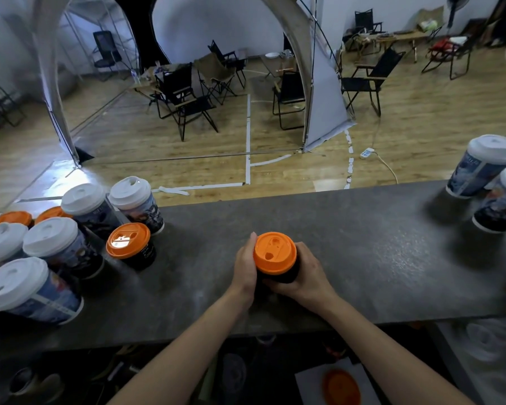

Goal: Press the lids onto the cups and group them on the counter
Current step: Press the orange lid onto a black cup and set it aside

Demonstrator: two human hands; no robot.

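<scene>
A short black cup with an orange lid stands on the grey counter in the middle. My left hand grips its left side and my right hand wraps round its right side and base. Another black cup with an orange lid stands to the left. Beside it is a group of several tall printed cups with white lids. Two more tall white-lidded cups stand at the far right.
More orange-lidded cups sit at the far left edge. Below the counter lie a loose orange lid on white paper and clear lids at the right. Beyond the counter's far edge are a wooden floor and folding chairs.
</scene>
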